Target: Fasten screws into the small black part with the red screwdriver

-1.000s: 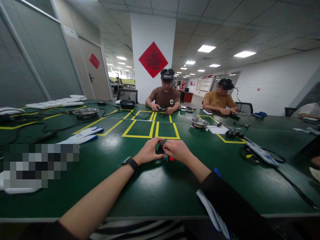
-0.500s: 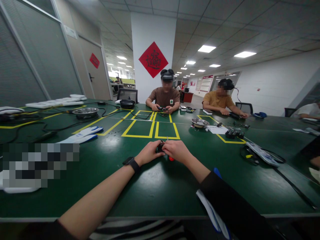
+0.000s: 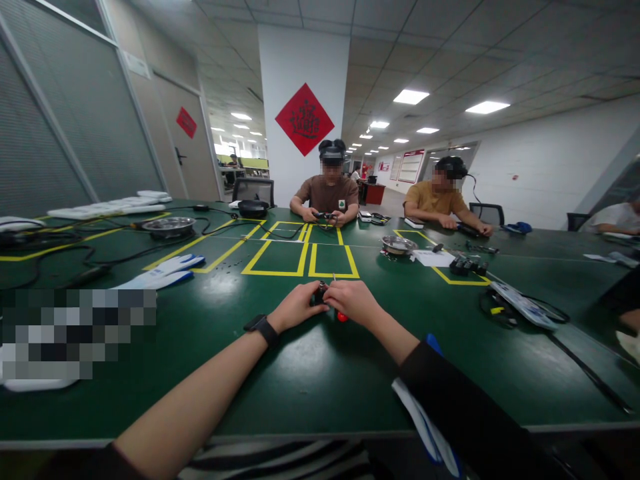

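Observation:
My left hand [image 3: 299, 303], with a dark watch on its wrist, is closed around a small dark part [image 3: 321, 288] with a shiny round top. Much of that part is hidden by my fingers. Right beside it, my right hand [image 3: 354, 301] is closed on what looks like a screwdriver [image 3: 342, 317]. Its red handle end shows below the fingers, and a thin metal shaft sticks up past the knuckles. The fingertips of both hands meet at the dark part, just above the green table [image 3: 300, 393].
White-and-blue gloves [image 3: 167, 270] lie at the left; another glove [image 3: 425, 420] is under my right forearm. Metal bowls [image 3: 399, 245], black parts [image 3: 469, 266], a power strip [image 3: 523, 305] and cables lie about. Two people sit opposite, one handling a dark object.
The view has shifted very slightly. Both hands keep nearly the same pose, with the dark part and the screwdriver still held.

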Demonstrator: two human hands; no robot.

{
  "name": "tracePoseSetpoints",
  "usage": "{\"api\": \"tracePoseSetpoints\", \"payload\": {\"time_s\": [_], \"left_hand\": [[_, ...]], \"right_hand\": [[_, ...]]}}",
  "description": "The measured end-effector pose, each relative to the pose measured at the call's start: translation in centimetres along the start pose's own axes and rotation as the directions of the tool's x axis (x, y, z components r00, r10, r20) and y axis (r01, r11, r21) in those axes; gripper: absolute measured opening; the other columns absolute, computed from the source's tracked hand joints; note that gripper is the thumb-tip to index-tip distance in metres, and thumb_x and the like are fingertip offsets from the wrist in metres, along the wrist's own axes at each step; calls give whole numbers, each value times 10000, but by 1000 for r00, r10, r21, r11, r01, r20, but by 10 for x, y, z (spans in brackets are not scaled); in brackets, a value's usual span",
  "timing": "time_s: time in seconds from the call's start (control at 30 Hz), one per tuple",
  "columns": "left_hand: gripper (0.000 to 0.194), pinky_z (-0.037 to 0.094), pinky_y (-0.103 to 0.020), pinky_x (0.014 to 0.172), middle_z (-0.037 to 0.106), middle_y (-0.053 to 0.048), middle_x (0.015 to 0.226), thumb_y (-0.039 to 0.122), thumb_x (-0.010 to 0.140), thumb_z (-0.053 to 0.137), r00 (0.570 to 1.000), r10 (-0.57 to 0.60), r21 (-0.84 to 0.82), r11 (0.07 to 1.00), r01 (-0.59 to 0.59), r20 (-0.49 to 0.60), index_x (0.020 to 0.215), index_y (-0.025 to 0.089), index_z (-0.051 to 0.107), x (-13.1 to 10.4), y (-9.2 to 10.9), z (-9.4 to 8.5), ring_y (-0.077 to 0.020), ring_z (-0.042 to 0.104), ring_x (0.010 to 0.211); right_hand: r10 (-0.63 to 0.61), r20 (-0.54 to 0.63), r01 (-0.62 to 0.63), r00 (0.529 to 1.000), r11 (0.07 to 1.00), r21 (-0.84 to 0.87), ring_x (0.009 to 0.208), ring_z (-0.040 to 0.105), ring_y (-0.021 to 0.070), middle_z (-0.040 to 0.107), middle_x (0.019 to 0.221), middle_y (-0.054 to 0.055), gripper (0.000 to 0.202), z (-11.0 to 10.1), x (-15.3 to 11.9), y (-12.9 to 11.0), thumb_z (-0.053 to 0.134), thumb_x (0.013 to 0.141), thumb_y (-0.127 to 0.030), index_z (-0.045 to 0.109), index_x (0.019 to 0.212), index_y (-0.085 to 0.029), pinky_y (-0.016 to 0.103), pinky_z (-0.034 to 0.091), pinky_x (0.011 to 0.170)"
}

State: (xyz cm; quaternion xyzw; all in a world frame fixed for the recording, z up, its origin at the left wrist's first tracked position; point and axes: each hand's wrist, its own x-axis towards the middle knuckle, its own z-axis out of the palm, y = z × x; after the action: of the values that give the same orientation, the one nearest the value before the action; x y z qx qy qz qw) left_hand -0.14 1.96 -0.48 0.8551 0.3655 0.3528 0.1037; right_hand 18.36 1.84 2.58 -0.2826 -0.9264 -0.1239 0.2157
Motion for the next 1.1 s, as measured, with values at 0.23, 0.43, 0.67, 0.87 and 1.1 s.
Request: {"api": "tracePoseSetpoints", "payload": {"time_s": [0.23, 0.43, 0.67, 0.87, 1.1], "left_hand": [[255, 417, -280, 655, 602, -30, 836, 349, 720, 642, 1000, -24, 11, 1000, 24, 11, 882, 177, 545, 0, -1, 0, -185, 558, 749], [282, 432, -292, 684, 604, -52, 854, 397, 789, 553, 999, -48, 47, 998, 48, 3, 950, 166, 547, -1, 0, 1, -189, 558, 763], [255, 439, -308, 770, 619, -57, 916, 368, 870, 424, 998, -60, -56, 997, 61, 21, 979, 184, 564, 0, 8, -2, -185, 565, 828], [257, 441, -313, 760, 616, -62, 891, 362, 861, 436, 997, -82, -48, 995, 83, 13, 947, 159, 568, 0, 8, -1, -182, 557, 800], [228, 442, -308, 756, 612, -55, 890, 343, 861, 435, 998, -64, -58, 996, 66, 23, 939, 172, 564, 1, 9, -2, -182, 559, 802]], "right_hand": [[109, -34, -104, 994, 988, 116, 789, 579, 135, 649, 860, 22, 138, -2, -1, -1, 512, 853, -278, 624, 872, -200, 235, 363, 669], [338, 0, -334, 941, 931, 147, 826, 568, 132, 594, 961, 13, 196, 1, -5, 7, 446, 875, -202, 590, 994, -262, 224, 382, 670], [261, 182, -277, 948, 959, 64, 944, 529, 165, 525, 1110, 26, 303, 15, -11, 24, 472, 804, -76, 643, 941, -285, 258, 401, 746], [96, 188, -97, 977, 995, -7, 1133, 395, 239, 533, 1167, 58, 299, 10, -7, 19, 551, 726, -32, 657, 896, -254, 362, 357, 863], [42, 239, -55, 970, 997, 48, 889, 544, 182, 633, 831, 29, 292, 3, -5, 13, 534, 671, 22, 601, 834, -211, 307, 334, 787]]}}
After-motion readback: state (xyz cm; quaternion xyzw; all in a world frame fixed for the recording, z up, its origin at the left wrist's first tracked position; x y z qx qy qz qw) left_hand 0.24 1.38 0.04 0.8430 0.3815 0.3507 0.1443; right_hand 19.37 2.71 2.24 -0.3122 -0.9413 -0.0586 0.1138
